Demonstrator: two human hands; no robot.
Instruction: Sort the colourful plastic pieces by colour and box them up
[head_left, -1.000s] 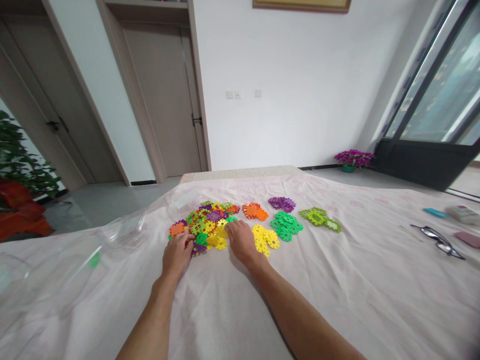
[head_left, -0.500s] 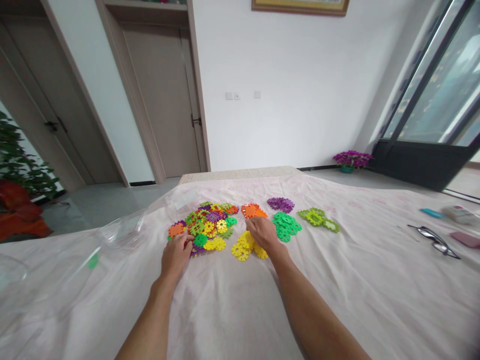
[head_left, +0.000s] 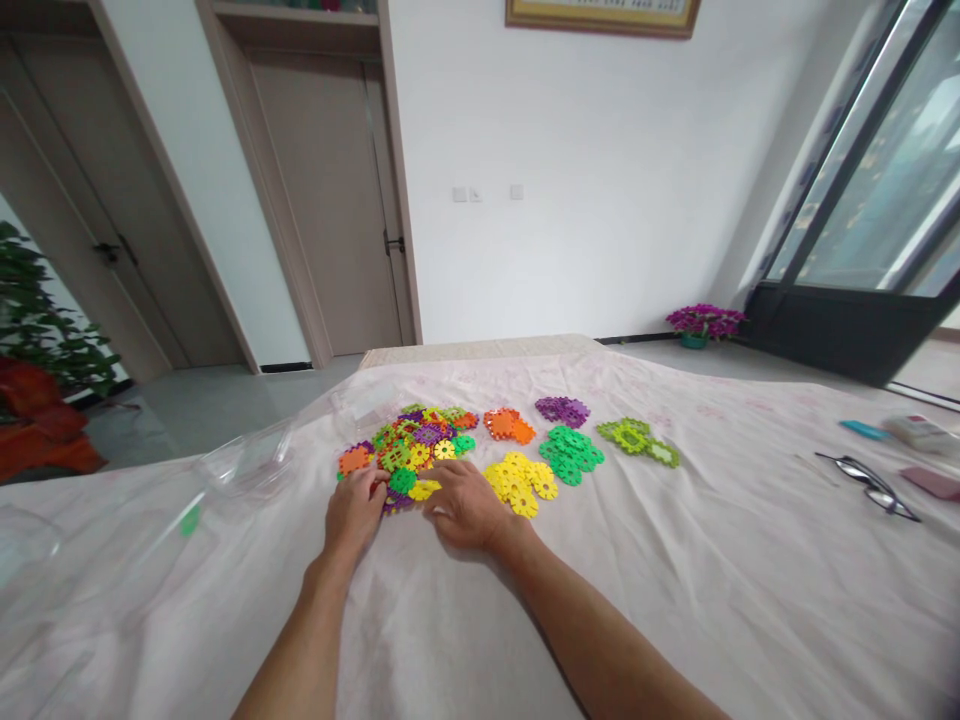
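Note:
A mixed pile [head_left: 411,436] of flat plastic snowflake pieces in many colours lies on the pale cloth. To its right sit sorted groups: yellow [head_left: 521,478], orange [head_left: 508,424], purple [head_left: 562,410], dark green [head_left: 572,452] and light green [head_left: 637,438]. My left hand [head_left: 352,512] rests at the pile's near left edge, fingers curled over purple and orange pieces. My right hand [head_left: 465,508] lies palm down just below the pile, between it and the yellow group, fingers spread towards a loose yellow piece [head_left: 422,490].
Clear plastic containers [head_left: 247,462] lie on the cloth to the left, one near a green piece [head_left: 190,520]. Black glasses [head_left: 870,482], a blue item [head_left: 864,429] and small boxes [head_left: 926,434] sit at the far right. Doors, a plant and a window surround the cloth-covered surface [head_left: 675,560].
My right hand went right to the yellow group, then came back left to the pile's near edge. The yellow group has grown. My left hand has stayed put.

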